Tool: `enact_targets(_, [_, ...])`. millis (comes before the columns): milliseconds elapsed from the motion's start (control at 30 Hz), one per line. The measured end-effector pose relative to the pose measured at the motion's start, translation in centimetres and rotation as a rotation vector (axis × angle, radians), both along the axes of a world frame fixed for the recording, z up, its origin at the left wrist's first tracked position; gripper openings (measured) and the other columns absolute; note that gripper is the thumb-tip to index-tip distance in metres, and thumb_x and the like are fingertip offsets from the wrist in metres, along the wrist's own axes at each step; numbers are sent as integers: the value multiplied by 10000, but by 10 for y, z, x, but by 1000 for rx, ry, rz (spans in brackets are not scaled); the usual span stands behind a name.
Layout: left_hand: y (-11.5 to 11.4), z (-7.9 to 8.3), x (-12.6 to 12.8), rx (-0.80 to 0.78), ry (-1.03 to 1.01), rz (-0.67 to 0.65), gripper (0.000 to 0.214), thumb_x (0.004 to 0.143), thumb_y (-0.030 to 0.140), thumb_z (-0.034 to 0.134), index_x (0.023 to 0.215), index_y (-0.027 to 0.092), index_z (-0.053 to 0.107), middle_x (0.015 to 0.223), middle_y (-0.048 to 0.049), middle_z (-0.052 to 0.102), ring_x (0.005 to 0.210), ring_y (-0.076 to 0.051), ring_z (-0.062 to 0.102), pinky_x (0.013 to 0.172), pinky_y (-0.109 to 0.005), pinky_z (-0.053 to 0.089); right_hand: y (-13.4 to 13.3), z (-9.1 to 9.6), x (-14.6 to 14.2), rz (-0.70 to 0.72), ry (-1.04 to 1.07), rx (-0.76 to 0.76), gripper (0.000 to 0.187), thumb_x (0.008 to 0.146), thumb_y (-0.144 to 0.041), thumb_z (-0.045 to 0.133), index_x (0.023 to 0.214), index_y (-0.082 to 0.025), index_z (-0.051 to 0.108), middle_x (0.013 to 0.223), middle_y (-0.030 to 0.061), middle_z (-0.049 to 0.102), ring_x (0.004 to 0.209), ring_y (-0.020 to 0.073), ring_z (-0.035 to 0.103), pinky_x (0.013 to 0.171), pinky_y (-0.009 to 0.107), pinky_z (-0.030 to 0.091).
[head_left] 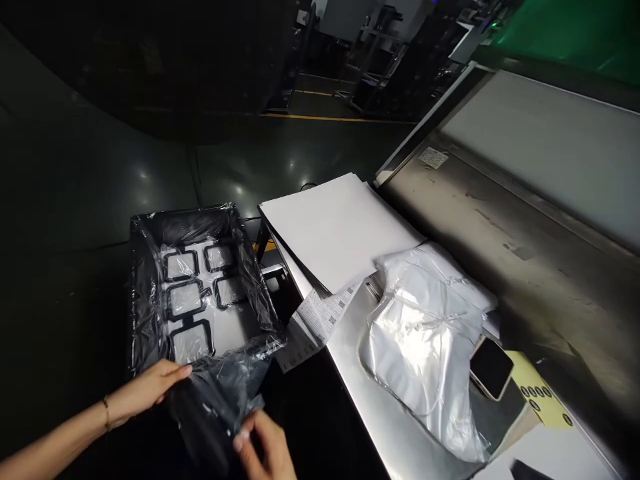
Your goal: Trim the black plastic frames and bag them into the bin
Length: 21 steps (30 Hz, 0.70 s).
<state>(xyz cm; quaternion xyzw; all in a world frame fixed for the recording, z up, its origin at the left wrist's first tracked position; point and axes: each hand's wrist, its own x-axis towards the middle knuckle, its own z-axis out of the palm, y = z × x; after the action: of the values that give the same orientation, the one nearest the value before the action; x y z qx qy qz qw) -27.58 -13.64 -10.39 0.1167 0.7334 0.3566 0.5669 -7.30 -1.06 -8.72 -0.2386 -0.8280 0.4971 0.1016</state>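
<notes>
A black bin lined with clear plastic film stands at the left. Several dark rectangular frames with pale centres, among them one frame at the back left, lie on a white sheet inside it. A loose flap of the plastic liner hangs over the bin's near side. My left hand pinches this flap at the bin's near left corner. Lower and to the right, my right hand grips the flap's hanging edge between thumb and fingers.
To the right, a metal table carries a stack of white sheets, printed paper, clear plastic bags, a dark-faced square device and a yellow card. A large metal machine panel rises behind it.
</notes>
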Motion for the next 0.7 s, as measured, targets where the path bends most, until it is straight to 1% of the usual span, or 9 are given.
enact_targets(100, [6, 9, -13, 6, -25, 118, 354, 759, 419, 520, 543, 140, 487, 455, 85, 411, 376, -42, 303, 399, -193, 216, 33, 10, -26, -35, -31, -36, 167, 826, -311, 458, 719, -188, 495, 691, -10, 559, 650, 113, 536, 581, 196, 416])
enact_targets(233, [18, 35, -35, 106, -137, 312, 326, 689, 417, 603, 552, 126, 551, 503, 54, 491, 434, -45, 363, 422, -184, 256, 64, 29, -59, -27, 6, -67, 188, 824, -292, 458, 667, -190, 445, 656, -17, 464, 603, 105, 453, 559, 215, 367])
enact_targets(333, [24, 53, -39, 219, -338, 461, 304, 693, 439, 590, 628, 141, 600, 646, 15, 570, 586, -88, 496, 533, -201, 380, 72, 44, -78, -48, 76, -74, 162, 832, -283, 445, 694, -198, 440, 676, -14, 439, 623, 111, 432, 581, 231, 354])
enact_targets(400, [31, 55, -32, 267, -534, 524, 410, 699, 535, 520, 712, 138, 622, 748, -39, 607, 708, -169, 564, 645, -304, 445, 65, 49, -89, -34, 127, -87, 145, 842, -263, 422, 715, -200, 455, 708, -1, 454, 653, 117, 444, 602, 238, 360])
enact_targets(467, [41, 44, -22, 285, -697, 589, 530, 689, 621, 447, 751, 124, 621, 729, -61, 612, 709, -213, 586, 655, -381, 463, 47, 47, -99, 35, 158, -113, 141, 838, -235, 412, 729, -200, 495, 747, 16, 485, 685, 123, 468, 632, 248, 374])
enact_targets(533, [52, 23, -14, 286, -771, 696, 464, 730, 565, 452, 739, 126, 602, 673, -25, 598, 643, -161, 581, 615, -328, 472, 23, 35, -106, 131, 167, -147, 133, 804, -222, 440, 733, -203, 551, 767, 32, 525, 709, 139, 497, 648, 264, 388])
enact_targets(600, [59, -3, -12, 255, -797, 808, 274, 799, 378, 483, 796, 121, 578, 740, -13, 606, 657, -124, 580, 608, -291, 479, 1, 13, -107, 192, 162, -195, 128, 747, -253, 486, 694, -207, 593, 729, 40, 561, 704, 164, 522, 620, 278, 398])
enact_targets(633, [60, -17, -13, 244, -792, 867, 207, 814, 309, 483, 824, 120, 568, 776, -11, 606, 667, -114, 580, 609, -283, 484, -6, 0, -106, 188, 150, -229, 146, 734, -279, 498, 661, -205, 601, 701, 42, 573, 695, 171, 532, 607, 283, 402])
enact_targets(700, [56, -41, -15, 228, -771, 963, 150, 822, 243, 481, 874, 122, 554, 829, -11, 600, 688, -109, 579, 614, -281, 493, -10, -29, -98, 97, 95, -314, 208, 752, -321, 500, 622, -192, 598, 673, 41, 584, 678, 166, 545, 613, 295, 415])
